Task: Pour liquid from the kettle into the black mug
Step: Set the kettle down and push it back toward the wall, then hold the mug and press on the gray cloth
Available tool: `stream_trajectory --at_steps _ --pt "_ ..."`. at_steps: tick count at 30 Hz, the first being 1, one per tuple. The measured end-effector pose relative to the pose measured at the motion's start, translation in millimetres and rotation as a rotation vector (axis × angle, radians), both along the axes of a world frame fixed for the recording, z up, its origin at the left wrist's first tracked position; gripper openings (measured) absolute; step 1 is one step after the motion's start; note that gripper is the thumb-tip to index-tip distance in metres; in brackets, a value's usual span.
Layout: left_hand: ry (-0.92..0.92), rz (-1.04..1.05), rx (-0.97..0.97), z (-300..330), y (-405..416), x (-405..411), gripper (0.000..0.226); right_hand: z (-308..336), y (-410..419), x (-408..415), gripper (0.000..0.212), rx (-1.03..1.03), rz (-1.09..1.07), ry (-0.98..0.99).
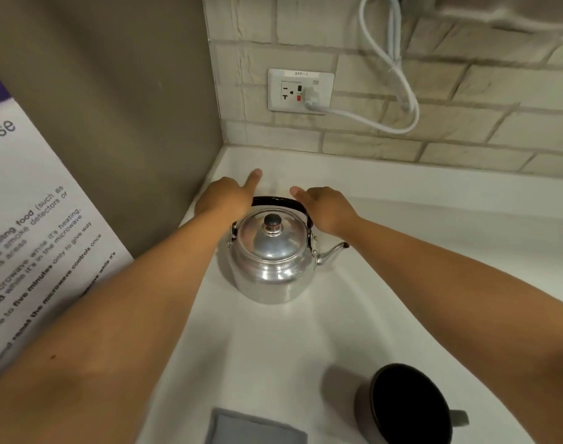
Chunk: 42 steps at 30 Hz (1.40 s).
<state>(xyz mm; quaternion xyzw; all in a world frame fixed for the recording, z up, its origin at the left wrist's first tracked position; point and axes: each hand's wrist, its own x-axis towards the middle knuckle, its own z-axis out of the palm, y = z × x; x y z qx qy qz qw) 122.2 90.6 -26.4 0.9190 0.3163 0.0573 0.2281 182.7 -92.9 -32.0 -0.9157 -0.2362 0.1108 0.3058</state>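
A shiny metal kettle (270, 261) with a black handle and a lid knob stands on the white counter (273, 341) in the corner, spout pointing right. My left hand (229, 195) rests at the left end of the folded-back handle, index finger stretched out. My right hand (322, 208) is at the handle's right end, fingers loosely extended. Whether either hand grips the handle is hidden behind the kettle. The black mug (408, 408) sits near the front right, upright, handle to the right, well apart from both hands.
A grey cloth pad (254, 427) lies at the front edge. A wall socket (301, 90) with a white cord (398, 75) is on the brick backsplash. A printed notice (27, 225) hangs on the left wall.
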Motion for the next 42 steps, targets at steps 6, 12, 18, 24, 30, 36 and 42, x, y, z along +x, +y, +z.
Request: stream_trajectory --at_steps 6,12,18,24,30,36,42 --pt "-0.535 -0.058 0.014 15 -51 -89 0.035 35 -79 -58 0.048 0.128 0.033 0.068" --pt "-0.356 -0.296 -0.14 -46 -128 -228 0.033 17 -195 -160 0.046 0.229 -0.071 0.227" --pt "-0.288 -0.543 -0.047 -85 -152 -309 0.013 -38 -226 -245 0.035 0.49 -0.196 0.228" --pt "-0.061 -0.672 0.115 -110 -153 -337 0.059 -59 -214 -264 0.032 0.713 -0.369 0.196" --pt "0.036 -0.599 0.242 -112 -167 -265 0.058 -51 -208 -258 0.023 0.779 -0.404 0.358" --pt "0.051 -0.697 0.262 -112 -205 -233 0.055 -45 -211 -247 0.023 0.762 -0.402 0.375" --pt "0.074 -0.629 0.267 -114 -169 -233 0.056 -38 -228 -232 0.023 0.759 -0.398 0.371"
